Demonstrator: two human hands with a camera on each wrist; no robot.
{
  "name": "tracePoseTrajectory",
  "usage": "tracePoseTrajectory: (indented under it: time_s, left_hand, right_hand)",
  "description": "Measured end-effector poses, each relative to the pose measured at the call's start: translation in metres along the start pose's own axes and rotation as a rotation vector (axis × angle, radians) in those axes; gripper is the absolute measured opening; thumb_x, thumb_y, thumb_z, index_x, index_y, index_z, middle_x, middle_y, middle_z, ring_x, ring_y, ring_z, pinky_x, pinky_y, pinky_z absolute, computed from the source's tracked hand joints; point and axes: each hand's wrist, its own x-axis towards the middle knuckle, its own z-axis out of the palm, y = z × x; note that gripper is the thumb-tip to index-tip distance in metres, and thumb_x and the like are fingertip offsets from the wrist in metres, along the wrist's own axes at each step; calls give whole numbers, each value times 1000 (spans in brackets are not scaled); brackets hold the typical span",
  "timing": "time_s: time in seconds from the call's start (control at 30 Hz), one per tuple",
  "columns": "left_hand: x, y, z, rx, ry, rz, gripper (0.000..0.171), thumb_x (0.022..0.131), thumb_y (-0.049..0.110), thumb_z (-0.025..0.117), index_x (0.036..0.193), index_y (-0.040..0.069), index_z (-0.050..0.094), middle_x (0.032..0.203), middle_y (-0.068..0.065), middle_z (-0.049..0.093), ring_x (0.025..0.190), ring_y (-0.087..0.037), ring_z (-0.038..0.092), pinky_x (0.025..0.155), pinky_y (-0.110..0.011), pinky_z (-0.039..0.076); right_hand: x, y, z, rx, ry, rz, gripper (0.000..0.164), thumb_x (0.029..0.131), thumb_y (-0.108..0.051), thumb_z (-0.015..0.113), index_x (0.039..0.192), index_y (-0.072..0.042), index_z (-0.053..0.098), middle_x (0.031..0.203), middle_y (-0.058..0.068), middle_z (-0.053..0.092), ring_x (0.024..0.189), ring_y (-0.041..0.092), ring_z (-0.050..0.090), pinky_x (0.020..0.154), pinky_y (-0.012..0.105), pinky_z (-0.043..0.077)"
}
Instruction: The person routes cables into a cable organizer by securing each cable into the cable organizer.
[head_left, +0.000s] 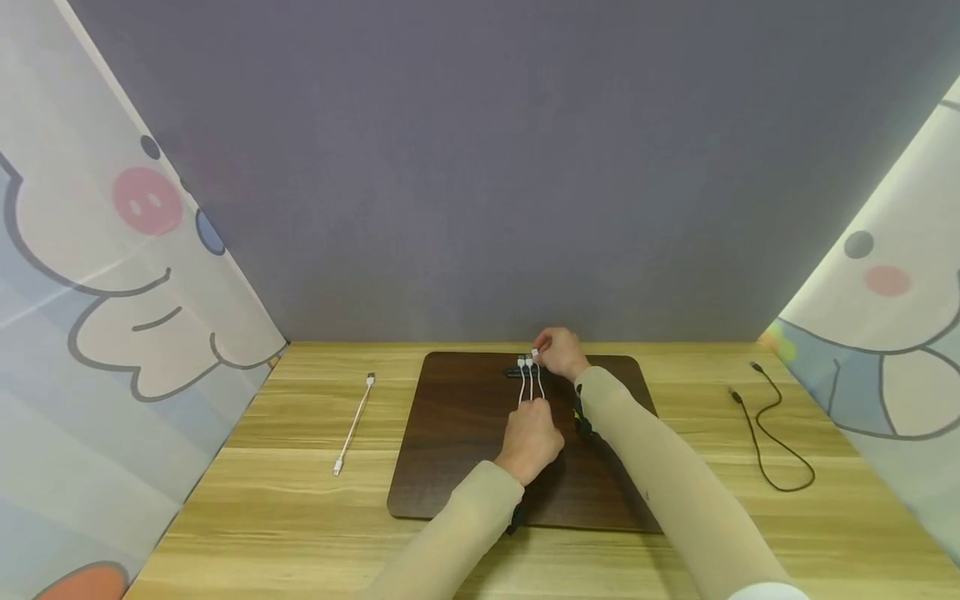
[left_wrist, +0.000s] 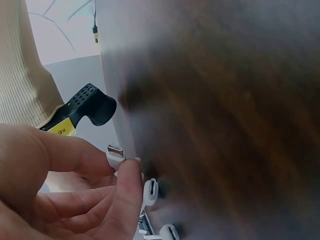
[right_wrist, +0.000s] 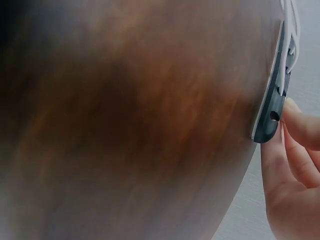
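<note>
On a dark brown board (head_left: 450,442), white cables run through a black slotted cable holder (head_left: 512,373) near the far edge. My left hand (head_left: 530,437) is over the board's middle; in the left wrist view it pinches the small connector end (left_wrist: 115,156) of a white cable between thumb and finger. Two more white connectors (left_wrist: 151,190) hang just beside those fingers. My right hand (head_left: 561,354) pinches a white USB plug (head_left: 536,353) behind the holder's right end. The right wrist view shows its fingertips right at the holder, near a bare slot; the plug is hidden there.
A short white USB cable (head_left: 354,423) lies on the wooden table (head_left: 285,500) left of the board. To the right lies a curved black cable (head_left: 768,475). A grey panel (head_left: 480,183) stands behind the table, with cartoon-printed curtains at both sides.
</note>
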Motion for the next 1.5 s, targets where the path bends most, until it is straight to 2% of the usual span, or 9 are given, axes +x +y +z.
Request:
tracePoseTrajectory:
  time_s: [0.23, 0.43, 0.6, 0.8, 1.0, 1.13, 1.23, 1.33, 1.5]
  left_hand:
    - [-1, 4, -2, -17, -28, -27, 5, 78, 0, 72, 77, 0, 67, 71, -9, 61, 55, -21, 55, 45, -33, 45]
    - [-4, 8, -4, -38, -42, -28, 7, 78, -2, 70, 75, 2, 65, 67, -7, 59, 55, -19, 53, 45, -32, 44]
    - [-5, 7, -3, -64, -42, -32, 12, 78, -3, 69, 70, 4, 62, 63, -6, 55, 52, -18, 50, 42, -31, 43]
    - [-8, 6, -2, -79, -33, -18, 25, 79, -2, 67, 61, 10, 55, 58, -4, 51, 48, -17, 45, 40, -31, 40]
    - [-10, 8, -5, -73, -13, 15, 29, 80, -2, 65, 58, 11, 51, 57, -3, 49, 49, -16, 42, 40, -30, 38]
    - [-12, 8, -5, -88, -25, 30, 28, 82, -1, 64, 60, 11, 52, 57, -3, 49, 49, -16, 42, 40, -30, 38]
    - [-12, 7, -6, -98, -33, 37, 19, 83, -1, 63, 67, 6, 58, 62, -7, 55, 51, -18, 45, 43, -31, 41]
    - [-13, 6, -6, -97, -26, 49, 5, 86, 1, 65, 82, -1, 68, 76, -14, 66, 58, -20, 52, 50, -34, 48]
    - [-14, 4, -3, -114, -40, 70, 8, 89, 5, 67, 92, -1, 71, 87, -13, 69, 61, -19, 58, 56, -33, 51]
  right_hand:
    - [0, 2, -4, -54, -16, -5, 16, 85, -1, 77, 100, 2, 70, 91, 13, 69, 82, 27, 65, 73, 38, 54]
    - [-3, -1, -9, -147, -54, -20, 18, 87, -6, 77, 102, 2, 71, 95, 14, 70, 88, 29, 65, 78, 41, 54]
    - [-6, -2, -11, -231, -89, -25, 20, 91, -11, 75, 107, 1, 71, 101, 14, 69, 93, 30, 65, 80, 43, 54]
    - [-10, -1, -12, -310, -110, -78, 26, 95, -14, 71, 113, 4, 70, 108, 18, 70, 99, 33, 65, 86, 46, 53]
    - [-17, 1, -17, -250, -109, -83, 30, 98, -15, 68, 120, 5, 68, 112, 21, 67, 103, 36, 64, 86, 49, 53]
    - [-25, 4, -22, -223, -91, -97, 27, 98, -14, 67, 120, 2, 68, 115, 20, 67, 107, 37, 63, 88, 51, 52]
    - [-32, 7, -29, -206, -95, -121, 26, 99, -12, 65, 121, 2, 68, 117, 20, 68, 109, 37, 63, 89, 51, 52]
    - [-40, 11, -37, -189, -104, -131, 27, 100, -12, 63, 122, 2, 67, 118, 19, 68, 108, 37, 64, 88, 51, 53]
    - [-54, 18, -50, -184, -107, -123, 24, 101, -12, 62, 119, 3, 68, 112, 16, 69, 102, 34, 65, 84, 50, 54]
